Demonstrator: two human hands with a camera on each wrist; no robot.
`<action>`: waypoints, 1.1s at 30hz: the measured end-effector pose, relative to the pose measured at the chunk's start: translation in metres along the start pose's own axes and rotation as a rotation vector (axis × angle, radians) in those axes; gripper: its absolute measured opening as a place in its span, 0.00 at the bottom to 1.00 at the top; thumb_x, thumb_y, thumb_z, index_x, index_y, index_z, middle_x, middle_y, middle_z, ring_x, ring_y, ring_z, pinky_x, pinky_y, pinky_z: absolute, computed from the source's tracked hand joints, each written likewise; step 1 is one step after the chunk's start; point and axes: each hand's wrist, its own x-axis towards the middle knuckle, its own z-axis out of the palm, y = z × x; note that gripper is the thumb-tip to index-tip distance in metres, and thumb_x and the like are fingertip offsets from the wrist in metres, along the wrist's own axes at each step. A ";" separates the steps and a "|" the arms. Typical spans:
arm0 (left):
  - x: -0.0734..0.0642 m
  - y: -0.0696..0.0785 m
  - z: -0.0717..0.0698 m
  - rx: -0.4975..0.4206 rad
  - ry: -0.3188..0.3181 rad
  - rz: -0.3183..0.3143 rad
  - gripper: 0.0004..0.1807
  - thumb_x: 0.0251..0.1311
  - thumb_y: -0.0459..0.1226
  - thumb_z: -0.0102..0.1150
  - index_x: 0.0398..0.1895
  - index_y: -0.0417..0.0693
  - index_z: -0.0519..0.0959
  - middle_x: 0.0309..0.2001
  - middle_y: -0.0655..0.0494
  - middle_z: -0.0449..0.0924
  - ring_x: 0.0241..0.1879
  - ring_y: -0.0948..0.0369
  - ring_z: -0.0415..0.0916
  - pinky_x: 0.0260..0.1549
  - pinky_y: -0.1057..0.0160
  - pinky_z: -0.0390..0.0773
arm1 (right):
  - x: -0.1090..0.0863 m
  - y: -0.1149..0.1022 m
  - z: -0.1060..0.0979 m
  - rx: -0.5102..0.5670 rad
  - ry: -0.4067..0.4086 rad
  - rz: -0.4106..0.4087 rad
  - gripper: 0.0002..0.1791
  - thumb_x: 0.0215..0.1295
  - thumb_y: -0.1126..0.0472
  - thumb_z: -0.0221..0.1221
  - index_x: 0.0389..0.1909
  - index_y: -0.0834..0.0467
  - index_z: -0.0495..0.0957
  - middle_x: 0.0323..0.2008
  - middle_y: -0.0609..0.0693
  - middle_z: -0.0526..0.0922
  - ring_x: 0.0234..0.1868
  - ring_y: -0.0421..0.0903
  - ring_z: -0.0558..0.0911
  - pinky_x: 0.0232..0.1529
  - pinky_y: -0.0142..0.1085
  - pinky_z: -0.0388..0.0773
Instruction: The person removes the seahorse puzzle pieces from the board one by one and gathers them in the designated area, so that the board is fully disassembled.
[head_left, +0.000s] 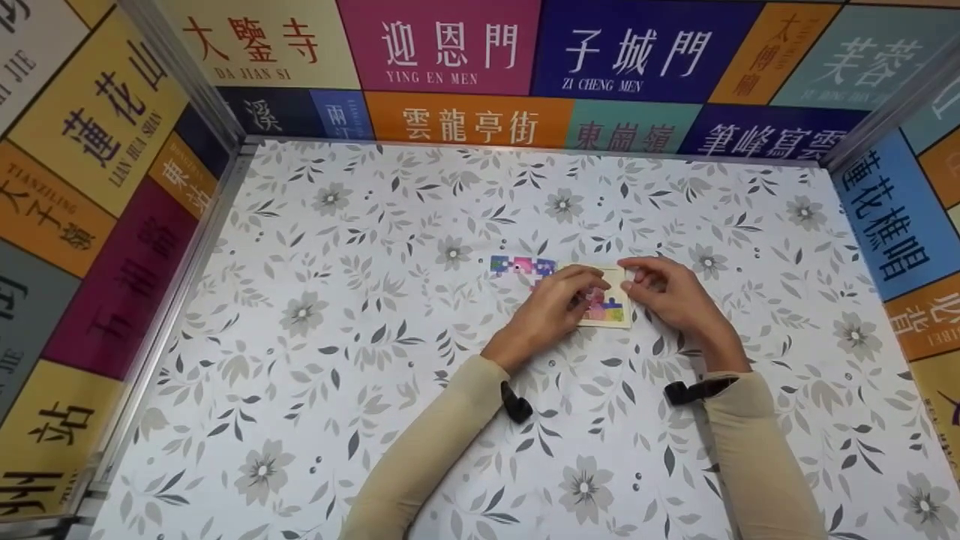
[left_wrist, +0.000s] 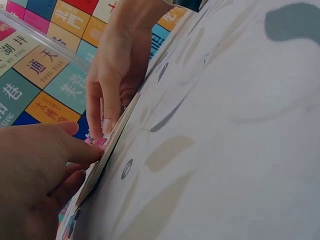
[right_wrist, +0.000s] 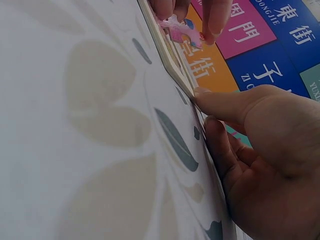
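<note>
A small jigsaw tray (head_left: pixel 624 304) with a pale rim lies on the patterned tabletop, with colourful pieces (head_left: pixel 611 313) in its lower part. Over its left side, my left hand (head_left: pixel 551 309) pinches a pink puzzle piece (right_wrist: pixel 182 32) between thumb and fingers, close above the tray. My right hand (head_left: pixel 679 296) is at the tray's right side, its fingers loosely bent. In the right wrist view one of its fingertips (right_wrist: pixel 202 95) touches the tray's corner. The left hand covers part of the tray in the head view.
Several loose puzzle pieces (head_left: pixel 523 265) in blue, pink and purple lie just left of the tray, partly behind the left hand. Panels with coloured signs (head_left: pixel 450 45) stand along the back and both sides of the white floral tabletop (head_left: pixel 420 202).
</note>
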 end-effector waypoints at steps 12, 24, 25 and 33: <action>-0.003 -0.005 -0.003 -0.061 0.036 0.011 0.16 0.69 0.24 0.63 0.56 0.45 0.87 0.65 0.47 0.83 0.58 0.62 0.84 0.58 0.73 0.81 | 0.002 0.001 0.002 -0.018 -0.002 0.004 0.22 0.75 0.61 0.68 0.67 0.58 0.83 0.44 0.58 0.82 0.38 0.38 0.80 0.40 0.21 0.76; -0.004 -0.016 -0.028 -0.191 0.101 -0.020 0.14 0.70 0.28 0.68 0.56 0.45 0.88 0.66 0.46 0.83 0.54 0.62 0.86 0.54 0.72 0.84 | -0.009 -0.037 -0.005 0.000 -0.024 0.030 0.23 0.75 0.67 0.66 0.68 0.67 0.80 0.46 0.65 0.81 0.40 0.41 0.79 0.41 0.22 0.75; -0.005 -0.018 -0.032 -0.199 0.110 -0.030 0.15 0.69 0.28 0.68 0.56 0.46 0.88 0.66 0.47 0.83 0.53 0.62 0.87 0.53 0.71 0.85 | -0.009 -0.039 -0.006 -0.002 -0.027 0.032 0.23 0.75 0.67 0.66 0.69 0.66 0.80 0.47 0.64 0.81 0.40 0.41 0.79 0.41 0.22 0.75; -0.011 -0.028 -0.059 -0.172 0.169 -0.105 0.17 0.67 0.28 0.70 0.57 0.49 0.88 0.66 0.54 0.84 0.59 0.58 0.83 0.55 0.60 0.86 | -0.011 -0.040 -0.005 0.014 -0.029 0.043 0.23 0.76 0.66 0.65 0.69 0.66 0.80 0.48 0.64 0.80 0.41 0.43 0.78 0.40 0.21 0.74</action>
